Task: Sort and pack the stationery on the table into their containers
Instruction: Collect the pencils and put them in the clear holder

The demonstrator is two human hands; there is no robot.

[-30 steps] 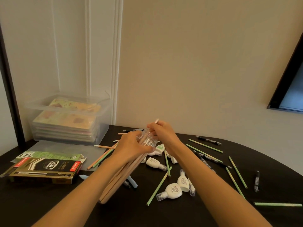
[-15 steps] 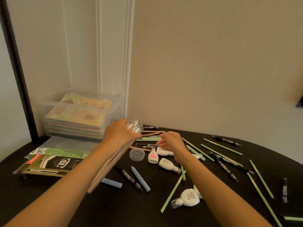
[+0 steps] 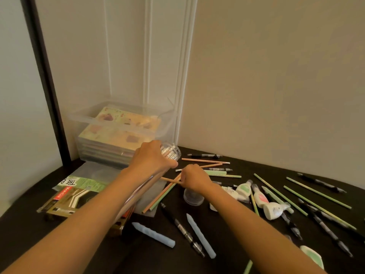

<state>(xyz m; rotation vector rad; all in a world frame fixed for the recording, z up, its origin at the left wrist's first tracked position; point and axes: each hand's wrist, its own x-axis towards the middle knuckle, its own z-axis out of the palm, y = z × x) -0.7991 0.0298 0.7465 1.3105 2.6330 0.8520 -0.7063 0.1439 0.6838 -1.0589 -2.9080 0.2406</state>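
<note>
My left hand point(image 3: 152, 160) grips a clear plastic tube point(image 3: 171, 153) filled with pencils, its open end tilted up and to the right. Just right of it, my right hand point(image 3: 194, 177) pinches an orange pencil point(image 3: 169, 179) lying on the black table. The tube's round clear lid point(image 3: 193, 196) sits below my right wrist. More orange pencils point(image 3: 205, 160), green pencils point(image 3: 318, 192), black pens point(image 3: 182, 229), pale blue crayons point(image 3: 153, 234) and white correction-tape dispensers point(image 3: 274, 209) lie scattered over the table.
A clear storage box point(image 3: 120, 123) holding patterned packs stands in the back left corner against the wall. Flat pencil cartons point(image 3: 68, 202) and a green packet point(image 3: 83, 182) lie at the left, on a clear sheet. The table's front edge is out of view.
My view has shifted left. My left hand has carried the tube toward the storage box, and my right hand has come left and closed its fingers on an orange pencil.
</note>
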